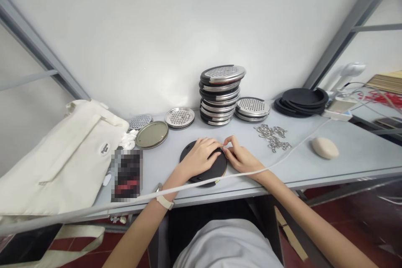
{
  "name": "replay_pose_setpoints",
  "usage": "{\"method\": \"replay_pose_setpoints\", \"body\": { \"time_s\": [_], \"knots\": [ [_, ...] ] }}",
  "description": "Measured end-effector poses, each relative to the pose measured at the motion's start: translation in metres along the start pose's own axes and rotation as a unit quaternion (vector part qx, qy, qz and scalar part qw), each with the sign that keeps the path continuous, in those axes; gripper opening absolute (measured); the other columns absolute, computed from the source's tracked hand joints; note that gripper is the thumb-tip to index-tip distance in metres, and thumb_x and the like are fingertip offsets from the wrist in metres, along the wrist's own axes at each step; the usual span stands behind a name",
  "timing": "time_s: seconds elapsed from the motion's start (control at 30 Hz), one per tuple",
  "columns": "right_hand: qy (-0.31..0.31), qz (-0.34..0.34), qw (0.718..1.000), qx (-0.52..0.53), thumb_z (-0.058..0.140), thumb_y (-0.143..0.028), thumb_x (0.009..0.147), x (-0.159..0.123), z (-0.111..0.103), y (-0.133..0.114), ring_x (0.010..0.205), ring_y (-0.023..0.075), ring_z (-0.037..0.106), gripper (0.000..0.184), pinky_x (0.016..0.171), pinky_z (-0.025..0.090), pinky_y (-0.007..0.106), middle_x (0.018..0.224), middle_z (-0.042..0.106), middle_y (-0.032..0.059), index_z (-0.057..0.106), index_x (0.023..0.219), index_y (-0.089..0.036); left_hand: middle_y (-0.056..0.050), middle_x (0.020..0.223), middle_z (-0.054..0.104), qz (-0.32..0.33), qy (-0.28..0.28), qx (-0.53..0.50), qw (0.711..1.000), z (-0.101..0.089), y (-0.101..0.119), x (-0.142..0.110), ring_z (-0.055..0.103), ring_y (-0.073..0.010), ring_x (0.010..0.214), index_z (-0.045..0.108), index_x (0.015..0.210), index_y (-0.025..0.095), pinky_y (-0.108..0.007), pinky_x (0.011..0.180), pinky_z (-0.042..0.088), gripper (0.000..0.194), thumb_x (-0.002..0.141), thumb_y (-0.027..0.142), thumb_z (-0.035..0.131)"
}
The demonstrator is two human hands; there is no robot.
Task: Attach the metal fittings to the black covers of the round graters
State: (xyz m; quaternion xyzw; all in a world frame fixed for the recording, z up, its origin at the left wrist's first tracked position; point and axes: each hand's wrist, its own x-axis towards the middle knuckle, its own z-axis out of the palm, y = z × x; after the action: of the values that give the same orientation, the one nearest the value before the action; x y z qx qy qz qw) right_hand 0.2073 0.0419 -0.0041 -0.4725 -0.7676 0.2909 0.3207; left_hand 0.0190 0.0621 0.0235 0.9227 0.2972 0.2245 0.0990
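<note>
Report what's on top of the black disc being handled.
The left hand lies on the black disc, hiding part of its upper face. A white cable crosses in front; whether it touches is unclear.

two hands, one tall stack, one bag

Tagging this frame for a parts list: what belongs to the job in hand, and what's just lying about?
Likely the job:
- disc, under left hand, right hand at its rim
- stack
- holed plates
- black trays
- metal bits, less sure

Likely just about:
- bag
- cable
- pale oval
</note>
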Motion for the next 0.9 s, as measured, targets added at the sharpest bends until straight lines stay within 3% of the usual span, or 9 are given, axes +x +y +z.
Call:
{"method": "replay_pose_setpoints", "body": {
  "time_s": [0.9],
  "knots": [
    [0.005,-0.005,1.0,0.002,0.026,-0.033,0.095,0.0005,-0.0001,-0.0029,0.049,0.0169,0.05,0.018,0.051,0.036,0.026,0.057,0.048,-0.0041,0.031,0.104,-0.019,-0.003,0.115,0.062,0.004,-0.001,-0.01,1.0,-0.0004,-0.0005,-0.0005,0.053,-0.0171,0.11,0.055,0.114,0.022,-0.034,0.096,0.035,0.024,0.094,0.018,0.044]
  ]
}}
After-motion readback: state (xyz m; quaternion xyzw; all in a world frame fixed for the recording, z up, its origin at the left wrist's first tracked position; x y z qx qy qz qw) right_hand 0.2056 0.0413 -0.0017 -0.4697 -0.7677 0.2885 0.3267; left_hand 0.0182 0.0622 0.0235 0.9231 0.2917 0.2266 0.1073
